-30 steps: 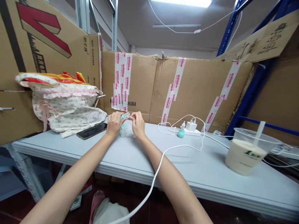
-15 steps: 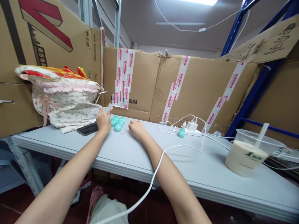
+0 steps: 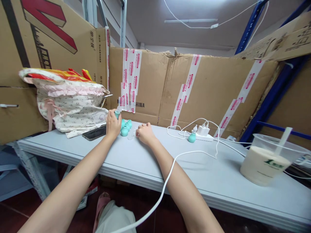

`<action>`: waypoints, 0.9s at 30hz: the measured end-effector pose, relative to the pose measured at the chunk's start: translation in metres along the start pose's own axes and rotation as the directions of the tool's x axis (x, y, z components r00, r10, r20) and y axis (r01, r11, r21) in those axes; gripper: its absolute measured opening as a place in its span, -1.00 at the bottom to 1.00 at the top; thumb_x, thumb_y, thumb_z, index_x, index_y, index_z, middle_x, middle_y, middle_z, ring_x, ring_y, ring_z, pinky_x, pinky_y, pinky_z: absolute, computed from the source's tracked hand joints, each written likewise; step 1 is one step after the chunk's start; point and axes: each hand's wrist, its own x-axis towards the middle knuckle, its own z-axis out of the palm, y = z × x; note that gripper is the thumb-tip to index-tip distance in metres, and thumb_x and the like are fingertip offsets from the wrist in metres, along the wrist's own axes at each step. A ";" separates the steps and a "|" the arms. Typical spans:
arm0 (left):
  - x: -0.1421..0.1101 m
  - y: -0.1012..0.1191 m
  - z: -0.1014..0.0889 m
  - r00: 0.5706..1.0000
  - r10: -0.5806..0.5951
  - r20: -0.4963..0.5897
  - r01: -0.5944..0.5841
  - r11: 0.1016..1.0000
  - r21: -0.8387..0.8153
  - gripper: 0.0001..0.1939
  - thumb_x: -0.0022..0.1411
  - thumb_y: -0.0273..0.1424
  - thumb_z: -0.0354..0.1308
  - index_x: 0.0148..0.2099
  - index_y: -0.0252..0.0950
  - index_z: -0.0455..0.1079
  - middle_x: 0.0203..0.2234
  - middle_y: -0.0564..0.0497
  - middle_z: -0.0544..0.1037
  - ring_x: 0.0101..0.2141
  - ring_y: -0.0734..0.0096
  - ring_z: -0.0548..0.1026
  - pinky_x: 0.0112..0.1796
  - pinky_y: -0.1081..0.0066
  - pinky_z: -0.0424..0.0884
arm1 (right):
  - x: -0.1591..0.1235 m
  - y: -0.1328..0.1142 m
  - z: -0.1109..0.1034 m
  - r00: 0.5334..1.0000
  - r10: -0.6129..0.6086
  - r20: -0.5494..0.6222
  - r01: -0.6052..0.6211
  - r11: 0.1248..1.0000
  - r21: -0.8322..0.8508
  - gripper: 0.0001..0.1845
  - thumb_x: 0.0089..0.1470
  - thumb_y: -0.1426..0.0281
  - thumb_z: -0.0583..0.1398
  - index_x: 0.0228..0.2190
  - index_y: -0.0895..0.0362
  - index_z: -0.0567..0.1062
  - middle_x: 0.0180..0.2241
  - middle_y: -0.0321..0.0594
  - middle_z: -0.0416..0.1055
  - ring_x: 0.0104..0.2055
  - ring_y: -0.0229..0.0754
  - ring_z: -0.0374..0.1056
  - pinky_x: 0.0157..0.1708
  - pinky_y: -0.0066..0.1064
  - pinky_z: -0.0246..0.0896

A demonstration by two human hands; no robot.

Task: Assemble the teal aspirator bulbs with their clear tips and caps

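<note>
My left hand (image 3: pixel 113 124) is closed around a teal squeeze bulb (image 3: pixel 117 114) with a clear nozzle (image 3: pixel 119 109) pointing up, held just above the table. Beside that hand stand several teal bulbs (image 3: pixel 124 130) with open necks and no nozzles, partly covered by my fingers. Small clear plastic pieces (image 3: pixel 131 134) lie between the bulbs and my right hand (image 3: pixel 145 133). That hand rests low on the table with its fingers curled in at the edge of the pieces; whatever is between its fingertips is hidden.
A teal bulb with nozzle (image 3: pixel 192 137) stands by a white power strip (image 3: pixel 204 138) and charger. A white cable (image 3: pixel 162 191) crosses over my right forearm. At left are a phone (image 3: pixel 93 133) and a floral bag (image 3: pixel 75 106); at right, a drink cup (image 3: pixel 266 165). Cardboard (image 3: pixel 150 84) walls the back.
My left hand has come slightly nearer the standing bulbs, covering some of them, and its bulb is more upright with more teal showing. My right hand's fingers have shifted a little. The view has moved slightly.
</note>
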 end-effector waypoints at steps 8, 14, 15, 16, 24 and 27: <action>-0.002 0.003 0.000 0.987 0.111 0.112 -0.112 0.994 0.003 -0.68 0.24 -0.33 -0.13 -0.01 -0.36 0.16 -0.17 -0.22 0.35 -0.11 0.08 0.32 -0.11 0.16 0.25 | -0.003 0.006 -0.002 0.999 0.043 -0.034 -0.040 0.997 0.073 -0.85 0.00 0.38 0.14 -0.42 0.09 0.52 -0.28 -0.17 0.45 -0.15 -0.12 0.18 -0.12 -0.21 -0.22; -0.002 0.003 -0.001 0.979 0.129 0.160 -0.129 0.992 -0.009 -0.71 0.22 -0.34 -0.11 -0.03 -0.35 0.18 -0.19 -0.19 0.36 -0.12 0.11 0.33 -0.12 0.19 0.25 | -0.002 0.004 0.001 0.999 0.033 -0.039 -0.031 0.997 0.071 -0.83 0.00 0.43 0.11 -0.45 0.10 0.52 -0.28 -0.18 0.45 -0.14 -0.12 0.18 -0.09 -0.17 -0.25; -0.002 0.003 -0.001 0.977 0.129 0.168 -0.129 0.992 -0.011 -0.71 0.22 -0.35 -0.11 -0.03 -0.35 0.18 -0.19 -0.18 0.36 -0.12 0.12 0.33 -0.12 0.20 0.25 | -0.002 0.003 0.001 0.999 0.034 -0.036 -0.031 0.997 0.074 -0.83 0.00 0.43 0.10 -0.45 0.11 0.52 -0.28 -0.17 0.45 -0.14 -0.11 0.18 -0.10 -0.17 -0.24; -0.002 0.003 -0.001 0.976 0.128 0.176 -0.128 0.992 -0.012 -0.71 0.22 -0.35 -0.11 -0.03 -0.34 0.17 -0.20 -0.17 0.36 -0.13 0.13 0.33 -0.12 0.20 0.25 | -0.002 0.002 0.001 0.999 0.034 -0.031 -0.032 0.996 0.078 -0.83 -0.01 0.44 0.10 -0.46 0.11 0.52 -0.28 -0.16 0.45 -0.13 -0.11 0.18 -0.10 -0.17 -0.24; -0.002 0.005 -0.002 0.965 0.119 0.233 -0.119 0.993 -0.012 -0.71 0.23 -0.35 -0.12 -0.03 -0.35 0.18 -0.19 -0.15 0.36 -0.13 0.18 0.32 -0.11 0.24 0.23 | -0.003 0.001 0.000 1.000 0.020 -0.024 -0.018 0.998 0.065 -0.85 -0.02 0.45 0.11 -0.42 0.12 0.50 -0.28 -0.14 0.46 -0.14 -0.11 0.19 -0.13 -0.20 -0.22; -0.002 0.006 -0.003 0.970 0.114 0.213 -0.115 0.993 -0.007 -0.70 0.23 -0.36 -0.11 -0.01 -0.35 0.18 -0.19 -0.17 0.35 -0.12 0.16 0.31 -0.11 0.23 0.21 | -0.003 0.003 -0.001 0.999 0.021 -0.028 -0.019 0.997 0.071 -0.87 -0.01 0.44 0.12 -0.42 0.13 0.48 -0.28 -0.14 0.46 -0.15 -0.10 0.21 -0.13 -0.21 -0.19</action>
